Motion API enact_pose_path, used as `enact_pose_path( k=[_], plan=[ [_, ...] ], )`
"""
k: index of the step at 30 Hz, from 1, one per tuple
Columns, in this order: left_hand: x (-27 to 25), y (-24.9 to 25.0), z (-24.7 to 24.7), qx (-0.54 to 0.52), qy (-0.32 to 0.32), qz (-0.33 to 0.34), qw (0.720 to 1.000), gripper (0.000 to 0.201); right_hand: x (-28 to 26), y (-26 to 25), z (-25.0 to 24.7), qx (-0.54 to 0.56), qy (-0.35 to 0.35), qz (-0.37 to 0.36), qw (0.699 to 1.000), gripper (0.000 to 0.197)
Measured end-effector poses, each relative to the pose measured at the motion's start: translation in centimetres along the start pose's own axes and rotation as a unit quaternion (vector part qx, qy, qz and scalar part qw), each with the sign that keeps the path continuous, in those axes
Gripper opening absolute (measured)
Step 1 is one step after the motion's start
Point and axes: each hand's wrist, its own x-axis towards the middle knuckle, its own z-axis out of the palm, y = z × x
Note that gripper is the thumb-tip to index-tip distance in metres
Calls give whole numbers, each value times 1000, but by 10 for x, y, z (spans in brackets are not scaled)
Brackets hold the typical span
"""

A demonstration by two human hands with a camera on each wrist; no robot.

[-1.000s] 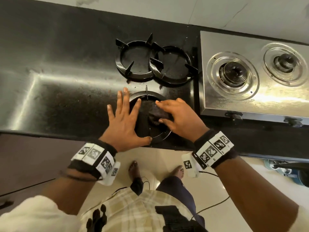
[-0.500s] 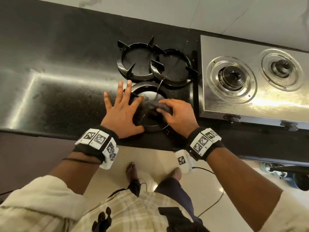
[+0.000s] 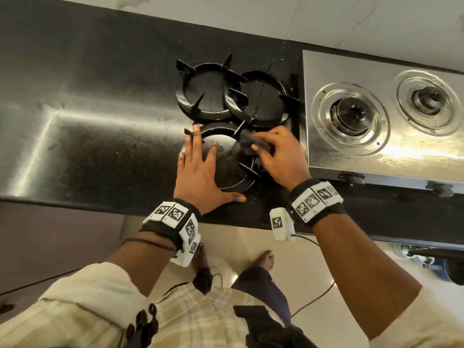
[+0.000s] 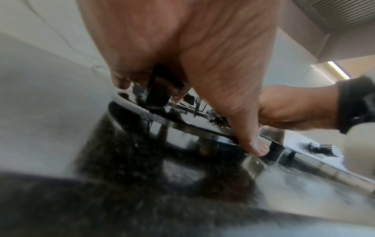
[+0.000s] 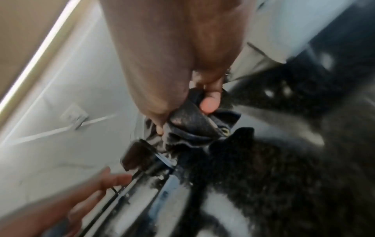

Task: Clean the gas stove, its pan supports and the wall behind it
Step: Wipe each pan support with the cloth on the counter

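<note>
A black round pan support (image 3: pixel 227 180) lies on the dark countertop (image 3: pixel 100 146) near its front edge. My left hand (image 3: pixel 200 169) lies flat on its left side with straight, spread fingers, thumb (image 4: pixel 251 144) against the ring's near rim. My right hand (image 3: pixel 278 156) grips a dark cloth (image 3: pixel 251 144) (image 5: pixel 192 126) and presses it on the support's right rim. Two more black pan supports (image 3: pixel 208 91) (image 3: pixel 258 99) lie overlapping just behind. The steel gas stove (image 3: pixel 381 116), with two bare burners, stands to the right. The pale wall (image 3: pixel 301 18) runs behind.
The counter's front edge (image 3: pixel 88 204) runs just under my wrists. Stove knobs (image 3: pixel 351 177) stick out at the stove's front, close to my right hand. Cables (image 3: pixel 313 297) trail over the tiled floor below.
My right hand has moved the cloth from the middle of the pan support to its far right rim. The left hand has stayed flat on the support's left side.
</note>
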Motion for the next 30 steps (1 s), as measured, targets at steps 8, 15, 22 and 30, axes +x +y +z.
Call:
enact_pose_path(
  k=[8, 15, 22, 30],
  plan=[
    [0, 2, 7, 6, 62, 4, 998, 136, -12, -2, 0, -34, -120, -77, 989, 28],
    [-2, -17, 0, 36, 24, 127, 991, 116, -64, 6, -5, 113, -210, -26, 971, 11],
    [1, -28, 0, 13, 2, 198, 980, 74, -46, 9, 8, -63, -9, -63, 996, 31],
    [-1, -28, 0, 2, 21, 184, 983, 73, -8, 7, 14, -53, 16, -20, 998, 30]
  ],
)
